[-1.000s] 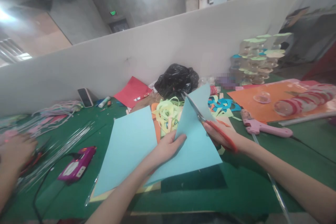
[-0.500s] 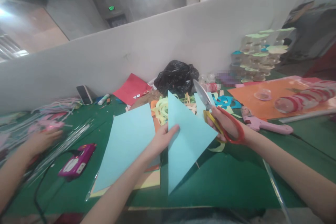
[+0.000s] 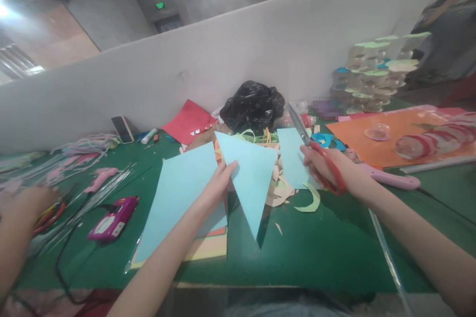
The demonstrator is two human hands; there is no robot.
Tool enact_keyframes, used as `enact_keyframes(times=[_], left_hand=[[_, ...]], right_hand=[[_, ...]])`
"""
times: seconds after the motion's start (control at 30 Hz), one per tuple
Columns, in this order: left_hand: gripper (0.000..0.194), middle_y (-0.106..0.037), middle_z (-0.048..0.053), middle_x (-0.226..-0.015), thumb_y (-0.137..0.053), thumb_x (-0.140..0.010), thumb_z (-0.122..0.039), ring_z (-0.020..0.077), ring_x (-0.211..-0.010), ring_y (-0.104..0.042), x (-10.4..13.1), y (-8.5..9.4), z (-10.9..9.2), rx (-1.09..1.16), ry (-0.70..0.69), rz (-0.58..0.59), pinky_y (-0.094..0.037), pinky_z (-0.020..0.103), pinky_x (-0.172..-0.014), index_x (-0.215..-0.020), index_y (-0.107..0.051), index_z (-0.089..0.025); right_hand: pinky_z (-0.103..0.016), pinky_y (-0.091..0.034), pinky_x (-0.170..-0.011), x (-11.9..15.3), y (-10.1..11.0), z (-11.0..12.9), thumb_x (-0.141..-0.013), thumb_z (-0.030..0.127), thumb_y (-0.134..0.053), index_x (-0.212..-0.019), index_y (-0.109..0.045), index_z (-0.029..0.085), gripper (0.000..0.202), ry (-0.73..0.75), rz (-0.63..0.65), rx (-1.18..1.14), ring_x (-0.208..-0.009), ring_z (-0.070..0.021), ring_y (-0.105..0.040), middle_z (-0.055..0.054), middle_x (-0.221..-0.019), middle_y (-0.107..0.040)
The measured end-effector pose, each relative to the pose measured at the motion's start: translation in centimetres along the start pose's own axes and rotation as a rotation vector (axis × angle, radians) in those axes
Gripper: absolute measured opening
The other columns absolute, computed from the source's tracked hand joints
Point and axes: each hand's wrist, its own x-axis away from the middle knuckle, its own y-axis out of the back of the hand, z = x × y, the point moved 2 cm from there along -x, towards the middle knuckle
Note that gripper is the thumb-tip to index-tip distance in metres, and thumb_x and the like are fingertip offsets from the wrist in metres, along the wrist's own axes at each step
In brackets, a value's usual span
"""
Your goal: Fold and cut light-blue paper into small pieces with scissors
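Pinched between the thumb and fingers of my left hand (image 3: 220,178) is a light blue paper triangle (image 3: 249,173), one corner pointing down over the table. My right hand (image 3: 320,161) grips red-handled scissors (image 3: 299,124) by the handles, their blades pointing up and away, apart from the triangle. Beneath and behind the scissors lies another light blue paper piece (image 3: 292,158). A stack topped by a light blue sheet (image 3: 182,193) sits left of the triangle, partly covered by my left forearm. Green and pale paper scraps (image 3: 310,200) lie between my hands.
Another person's hand (image 3: 33,203) is at far left, near a pink glue gun (image 3: 100,178) and a purple device (image 3: 113,218). Behind sit a black plastic bag (image 3: 253,106) and red paper (image 3: 189,121). Orange sheets (image 3: 357,138), a striped bottle (image 3: 435,138) and stacked clear cups (image 3: 372,77) stand right.
The paper triangle has turned and shifted left and up with my left hand. My right hand and the scissors have moved slightly right, away from it. The other person's hand has left the glue gun.
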Motion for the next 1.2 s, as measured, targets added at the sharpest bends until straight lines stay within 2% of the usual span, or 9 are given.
enact_keyframes(times=[0.13,0.23,0.33,0.43,0.5,0.6,0.8,0.97,1.2], left_hand=[[0.030,-0.053,-0.004,-0.053,-0.054,-0.089,-0.050,0.0130,-0.047,-0.049,-0.3,0.9,-0.9,-0.411,-0.030,0.109,-0.041,0.026,-0.050,-0.090,-0.057,-0.020],[0.038,-0.053,-0.001,-0.056,-0.044,-0.093,-0.050,0.0146,-0.056,-0.051,0.2,2.3,-2.5,-0.712,-0.193,-0.002,-0.041,0.028,-0.058,-0.074,-0.056,-0.020],[0.041,-0.062,0.000,-0.070,-0.037,-0.095,-0.052,0.0171,-0.067,-0.056,2.0,4.5,-4.0,-0.851,-0.263,-0.184,-0.042,0.028,-0.064,-0.083,-0.062,-0.021],[0.043,-0.071,0.004,-0.102,-0.039,-0.093,-0.057,0.0219,-0.090,-0.063,4.4,7.1,-3.9,-0.994,-0.217,-0.151,-0.046,0.031,-0.078,-0.104,-0.064,-0.024],[0.051,-0.064,0.008,-0.130,-0.045,-0.090,-0.060,0.0283,-0.119,-0.057,6.0,9.3,-2.9,-1.094,-0.169,-0.135,-0.044,0.037,-0.097,-0.124,-0.058,-0.025],[0.071,-0.053,0.015,-0.145,-0.045,-0.086,-0.067,0.0357,-0.135,-0.046,7.5,13.1,-0.9,-1.207,-0.057,-0.213,-0.039,0.046,-0.107,-0.139,-0.048,-0.020],[0.089,-0.059,0.027,-0.133,-0.050,-0.081,-0.065,0.0435,-0.127,-0.052,6.4,18.7,1.1,-1.291,0.073,-0.451,-0.043,0.050,-0.099,-0.147,-0.035,-0.007],[0.087,-0.057,0.026,-0.134,-0.052,-0.078,-0.065,0.0469,-0.126,-0.050,3.6,19.7,2.3,-1.330,0.083,-0.413,-0.039,0.052,-0.101,-0.144,-0.039,-0.009],[0.071,-0.063,0.018,-0.117,-0.057,-0.073,-0.043,0.0337,-0.109,-0.061,1.7,20.1,1.8,-1.060,-0.003,-0.484,-0.047,0.047,-0.095,-0.136,-0.047,-0.012]], right_hand=[[-0.033,-0.040,-0.053,-0.4,0.4,-0.2,-0.084,0.069,-0.049,-0.078,-0.061,0.020,0.051,-0.085,-0.173,0.637,-0.060,-0.0238,-0.060,-0.011,-0.070,-0.064],[-0.037,-0.042,-0.058,-0.4,0.3,-0.4,-0.090,0.060,-0.042,-0.091,-0.066,0.019,0.047,-0.107,-0.155,0.833,-0.074,-0.0327,-0.066,-0.017,-0.085,-0.070],[-0.038,-0.043,-0.061,-0.6,-0.1,-0.7,-0.092,0.059,-0.040,-0.096,-0.066,0.019,0.048,-0.081,-0.121,0.874,-0.080,-0.0359,-0.068,-0.018,-0.090,-0.071],[-0.036,-0.042,-0.058,-0.7,-0.4,-0.9,-0.092,0.058,-0.041,-0.095,-0.066,0.018,0.047,-0.053,-0.141,0.870,-0.076,-0.0343,-0.067,-0.017,-0.085,-0.071],[-0.035,-0.041,-0.056,-0.7,-0.6,-0.9,-0.092,0.056,-0.043,-0.095,-0.065,0.018,0.044,-0.026,-0.161,0.855,-0.073,-0.0324,-0.067,-0.017,-0.084,-0.071],[-0.034,-0.040,-0.055,-0.6,-0.8,-0.8,-0.091,0.057,-0.045,-0.096,-0.065,0.018,0.043,-0.009,-0.160,0.835,-0.071,-0.0309,-0.066,-0.016,-0.084,-0.071],[-0.034,-0.038,-0.055,-0.4,-1.1,-0.7,-0.094,0.060,-0.040,-0.099,-0.065,0.015,0.052,0.068,-0.179,0.820,-0.070,-0.0315,-0.066,-0.019,-0.081,-0.069],[-0.035,-0.038,-0.053,-0.9,-0.7,-1.4,-0.091,0.063,-0.042,-0.101,-0.066,0.017,0.052,0.033,-0.178,0.857,-0.067,-0.0322,-0.066,-0.018,-0.082,-0.071],[-0.034,-0.039,-0.053,-1.0,-0.5,-1.5,-0.091,0.063,-0.042,-0.104,-0.066,0.017,0.054,0.036,-0.207,0.883,-0.067,-0.0323,-0.066,-0.017,-0.081,-0.072]])
